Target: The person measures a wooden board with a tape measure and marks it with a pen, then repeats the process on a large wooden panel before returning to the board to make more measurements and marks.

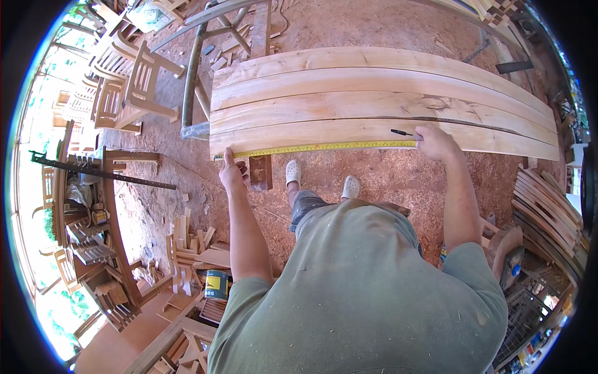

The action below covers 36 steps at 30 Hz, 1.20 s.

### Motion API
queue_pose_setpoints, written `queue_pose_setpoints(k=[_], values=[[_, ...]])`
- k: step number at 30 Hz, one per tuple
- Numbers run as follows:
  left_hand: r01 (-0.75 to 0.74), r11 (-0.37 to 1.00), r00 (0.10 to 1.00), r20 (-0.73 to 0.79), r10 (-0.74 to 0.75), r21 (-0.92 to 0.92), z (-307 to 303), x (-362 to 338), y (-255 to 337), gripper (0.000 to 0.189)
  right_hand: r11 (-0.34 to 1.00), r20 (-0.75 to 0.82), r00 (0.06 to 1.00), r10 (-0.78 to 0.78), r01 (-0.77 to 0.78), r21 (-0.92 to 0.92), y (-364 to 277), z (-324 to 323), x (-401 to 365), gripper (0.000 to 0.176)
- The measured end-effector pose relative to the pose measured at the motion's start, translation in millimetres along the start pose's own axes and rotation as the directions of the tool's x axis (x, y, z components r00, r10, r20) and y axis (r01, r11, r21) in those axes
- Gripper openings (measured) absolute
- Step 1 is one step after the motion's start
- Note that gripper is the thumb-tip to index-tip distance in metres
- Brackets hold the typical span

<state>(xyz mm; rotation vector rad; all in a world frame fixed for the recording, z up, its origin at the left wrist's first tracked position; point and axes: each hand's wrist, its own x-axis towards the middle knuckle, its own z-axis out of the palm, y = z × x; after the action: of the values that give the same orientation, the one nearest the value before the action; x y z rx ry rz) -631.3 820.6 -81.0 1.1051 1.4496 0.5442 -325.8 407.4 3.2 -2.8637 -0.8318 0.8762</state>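
Observation:
Several long pale planks (349,106) lie side by side in front of me. A yellow tape measure (324,147) is stretched along the nearest plank's front edge. Its left end is under my left hand (233,171), which presses or pinches it at the plank's left corner. At the tape's right end, my right hand (438,143) is closed; the tape runs into it, and the case is hidden by the fingers. A black pen or marker (402,132) points out to the left just above my right hand; I cannot tell whether the hand holds it.
Wooden chairs (140,84) stand at the upper left, beside a metal frame (194,75). A workbench (112,212) is at left. Wood offcuts and a labelled can (216,285) sit lower left. Stacked wood strips (548,212) are at right. My feet are on the dusty floor.

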Motion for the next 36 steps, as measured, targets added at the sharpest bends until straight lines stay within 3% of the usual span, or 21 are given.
queue_pose_setpoints(k=[21, 28, 31, 33, 36], values=[[0.031, 0.999, 1.000, 0.003, -0.031, 0.014, -1, 2, -1, 0.060, 0.999, -0.009, 1.000, -0.014, 0.015, 0.039, -3, -4, -3, 0.013], [-0.020, 1.000, 1.000, -0.016, 0.020, -0.020, 0, 1, 0, 0.056, 0.997, 0.007, 0.998, -0.059, 0.059, -0.043, -2, -5, 0, 0.016], [-0.032, 0.999, 0.998, -0.050, 0.031, -0.029, 1, 2, -1, 0.054, 0.997, 0.005, 0.997, -0.079, 0.079, -0.003, 4, -1, 2, 0.017], [-0.075, 0.997, 0.997, -0.029, 0.075, 0.007, 1, 7, -3, 0.051, 0.987, -0.081, 0.989, -0.126, 0.133, 0.095, 12, 6, 6, 0.015], [-0.091, 0.996, 0.995, -0.054, 0.089, -0.026, 1, 2, 2, 0.045, 0.990, -0.032, 0.992, -0.122, 0.125, 0.072, 9, 2, 6, 0.014]])
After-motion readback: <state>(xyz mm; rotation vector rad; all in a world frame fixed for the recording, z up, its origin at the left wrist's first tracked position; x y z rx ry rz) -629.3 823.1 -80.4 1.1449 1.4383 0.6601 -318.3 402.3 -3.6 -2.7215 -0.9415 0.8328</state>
